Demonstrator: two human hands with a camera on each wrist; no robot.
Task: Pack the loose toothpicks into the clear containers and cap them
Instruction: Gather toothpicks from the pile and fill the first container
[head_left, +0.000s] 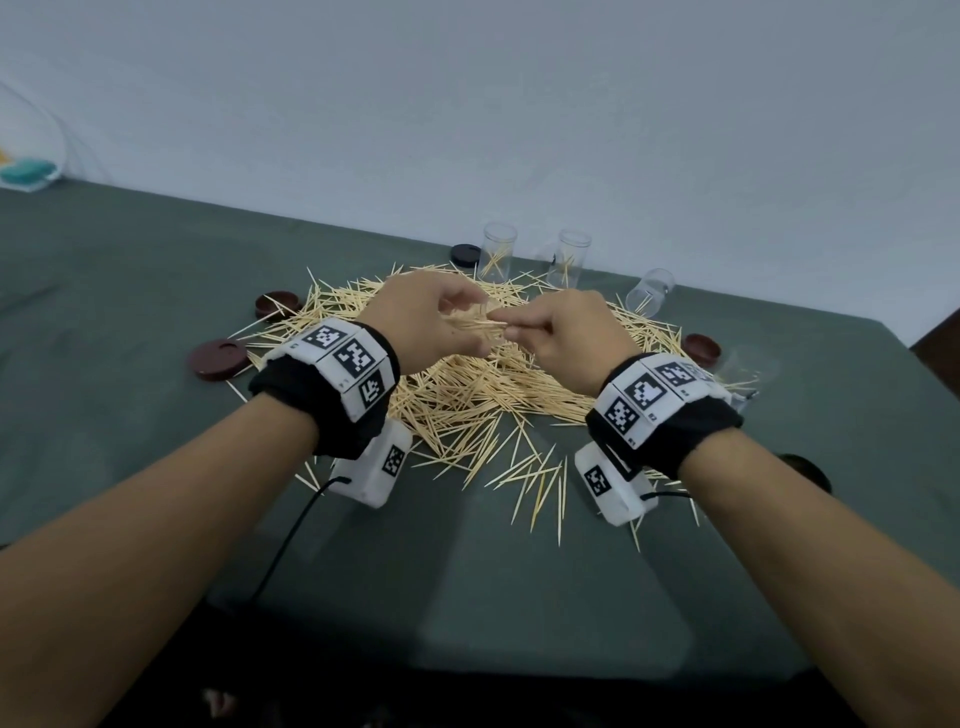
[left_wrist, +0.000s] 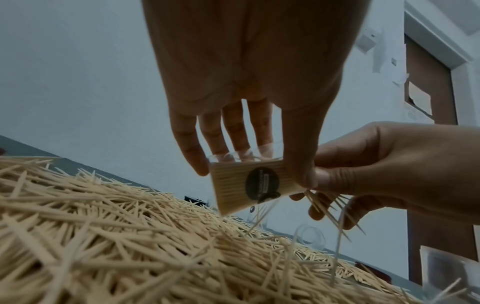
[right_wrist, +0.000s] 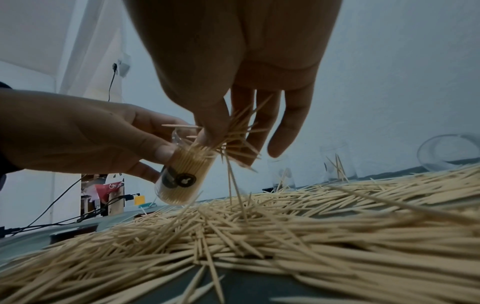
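Observation:
A big heap of loose toothpicks (head_left: 467, 379) covers the middle of the grey-green table (head_left: 130, 270). Above it my left hand (head_left: 431, 322) grips a clear container (left_wrist: 252, 185) with a dark round label, tilted and packed nearly full of toothpicks. My right hand (head_left: 561, 332) pinches a small bundle of toothpicks (right_wrist: 233, 131) at the container's mouth (right_wrist: 182, 135). A few sticks splay from the bundle and drop toward the heap. In the head view the container is mostly hidden by my fingers.
Two upright clear containers (head_left: 498, 249) (head_left: 571, 257) with a few toothpicks stand at the back; another (head_left: 649, 293) lies tipped at the right. Dark caps sit around the heap (head_left: 218, 358) (head_left: 278, 304) (head_left: 465, 254) (head_left: 701, 348). The wall runs close behind.

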